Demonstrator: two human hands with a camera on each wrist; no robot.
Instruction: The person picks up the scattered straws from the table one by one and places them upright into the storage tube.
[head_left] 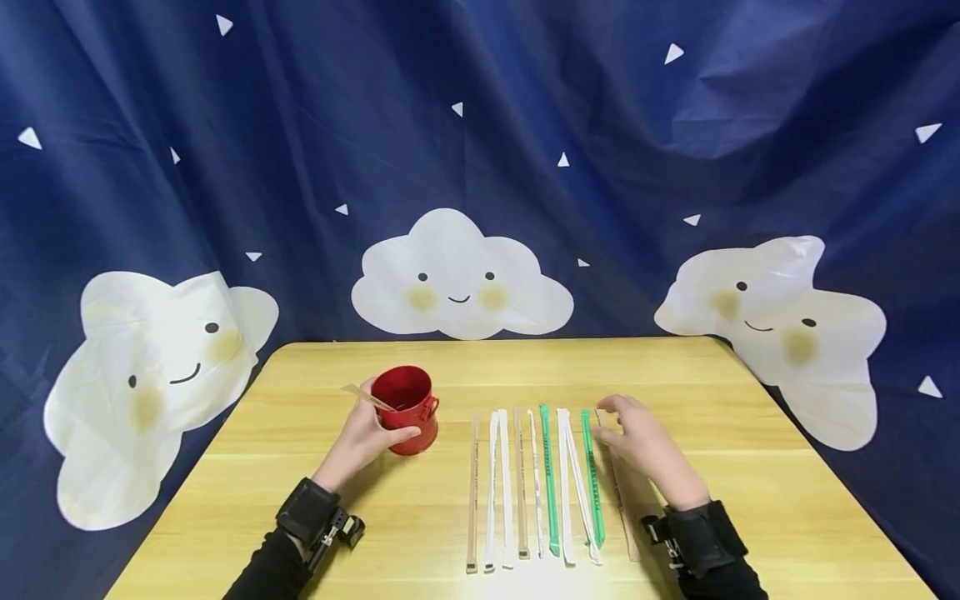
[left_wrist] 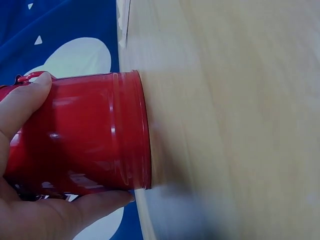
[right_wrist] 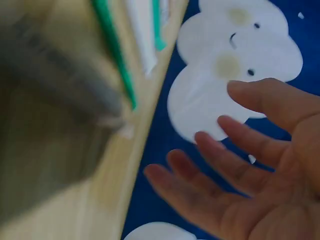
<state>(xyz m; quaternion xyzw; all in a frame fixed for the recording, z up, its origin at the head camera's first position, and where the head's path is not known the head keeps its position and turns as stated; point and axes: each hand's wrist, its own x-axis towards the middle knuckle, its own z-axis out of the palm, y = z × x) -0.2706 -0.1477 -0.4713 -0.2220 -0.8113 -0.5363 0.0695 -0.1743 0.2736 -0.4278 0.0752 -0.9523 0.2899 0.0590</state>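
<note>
Head view alone shows 1 straw (head_left: 366, 397) jutting from the red bucket (head_left: 417, 442); left fingers (head_left: 402, 435) grip it, right fingers (right_wrist: 237, 167) loose.

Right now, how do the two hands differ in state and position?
- The left hand grips the red bucket; the right hand holds nothing.
- The left hand's thumb and fingers lie around the bucket; the right hand's fingers are spread apart.
- The left hand is left of the straws; the right hand is at their right end.
Shared: both wear a black wrist band.
</note>
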